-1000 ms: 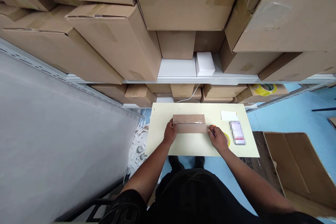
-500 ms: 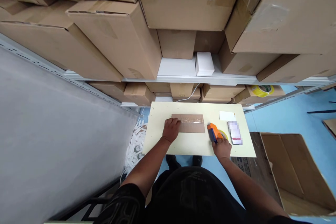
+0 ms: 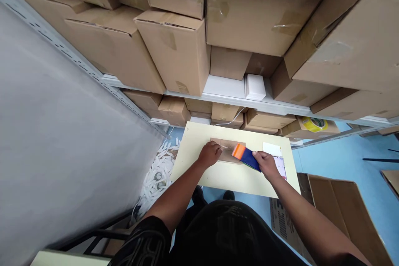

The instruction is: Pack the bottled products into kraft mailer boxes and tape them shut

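A small flat cardboard box [image 3: 230,157] lies on the pale tabletop, with a glossy strip of clear tape along its top. My left hand [image 3: 210,154] is closed over the box's left end, its fingertips close to the shiny tape; exactly what they pinch there is too small to tell. My right hand [image 3: 267,165] grips an orange and blue tape dispenser [image 3: 249,159] by its right end. The dispenser is tilted, its orange front over the right part of the box. Its tape roll is mostly hidden.
The small table [image 3: 193,174] also bears white paper [image 3: 272,149] and a phone [image 3: 280,167], partly behind my right hand. Shelves [image 3: 224,87] with cardboard boxes stand beyond it. A yellow tape roll [image 3: 314,124] sits at right. An open carton [image 3: 339,203] stands on the floor.
My right hand has lifted the tape dispenser and brought it left, over the box. My left hand stays at the box's left end. The camera view has turned and shifted a little.
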{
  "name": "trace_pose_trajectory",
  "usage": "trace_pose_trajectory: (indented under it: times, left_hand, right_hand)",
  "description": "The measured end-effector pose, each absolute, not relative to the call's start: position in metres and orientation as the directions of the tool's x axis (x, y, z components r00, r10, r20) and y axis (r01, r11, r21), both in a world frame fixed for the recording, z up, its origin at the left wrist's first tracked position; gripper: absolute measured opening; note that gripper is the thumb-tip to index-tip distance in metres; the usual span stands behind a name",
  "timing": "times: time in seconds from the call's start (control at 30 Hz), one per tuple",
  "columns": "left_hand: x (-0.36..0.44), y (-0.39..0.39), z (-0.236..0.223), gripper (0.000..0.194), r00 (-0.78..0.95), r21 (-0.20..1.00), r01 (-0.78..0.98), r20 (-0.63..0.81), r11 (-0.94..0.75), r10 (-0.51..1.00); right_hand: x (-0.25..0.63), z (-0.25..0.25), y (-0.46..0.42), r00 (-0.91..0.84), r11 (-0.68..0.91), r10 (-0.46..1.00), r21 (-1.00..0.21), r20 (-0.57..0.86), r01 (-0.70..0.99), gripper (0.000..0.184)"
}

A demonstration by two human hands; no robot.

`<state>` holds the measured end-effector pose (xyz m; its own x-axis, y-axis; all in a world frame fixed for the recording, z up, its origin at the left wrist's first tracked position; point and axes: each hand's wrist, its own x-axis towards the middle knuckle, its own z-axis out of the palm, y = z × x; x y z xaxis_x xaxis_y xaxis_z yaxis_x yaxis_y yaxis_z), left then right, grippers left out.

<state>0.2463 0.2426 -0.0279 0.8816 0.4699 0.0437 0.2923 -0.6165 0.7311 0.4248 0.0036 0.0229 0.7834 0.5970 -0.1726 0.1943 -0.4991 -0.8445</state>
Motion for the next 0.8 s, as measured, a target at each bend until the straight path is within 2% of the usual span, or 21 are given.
trace_pose_trajectory:
  times: [0.07,0.13,0.2,0.27,0.47,0.67,0.8]
  left_hand:
    - [0.243,0.248,-0.022,0.042,0.855,0.861,0.315,-0.076,-0.398,0.513]
    - [0.238,0.253,-0.016,0.052,0.818,0.937,0.332,-0.229,-0.109,0.528]
    - [0.233,0.256,-0.012,0.054,0.796,0.940,0.314,-0.336,0.131,0.504]
    - [0.229,0.258,-0.012,0.053,0.801,0.928,0.267,-0.365,0.261,0.475]
    - [0.226,0.257,-0.021,0.049,0.781,0.896,0.176,-0.379,0.408,0.496]
    - [0.233,0.254,-0.023,0.029,0.746,0.866,0.248,-0.457,0.434,0.484]
    - [0.244,0.250,-0.027,0.021,0.672,0.866,0.307,-0.492,0.395,0.554]
  right_hand:
    - [0.424,0.030,0.034,0.700,-0.498,0.690,-0.823,-0.185,0.273,0.058]
    - [0.421,0.031,0.057,0.656,-0.492,0.733,-0.805,-0.179,0.331,0.059]
    - [0.418,0.028,0.073,0.635,-0.493,0.752,-0.791,-0.177,0.363,0.060]
    - [0.416,0.025,0.082,0.620,-0.500,0.761,-0.780,-0.189,0.376,0.061]
    - [0.417,0.027,0.093,0.621,-0.526,0.751,-0.771,-0.224,0.358,0.065]
    - [0.419,0.028,0.093,0.604,-0.582,0.746,-0.716,-0.281,0.386,0.066]
    - [0.418,0.032,0.096,0.601,-0.617,0.746,-0.640,-0.289,0.458,0.064]
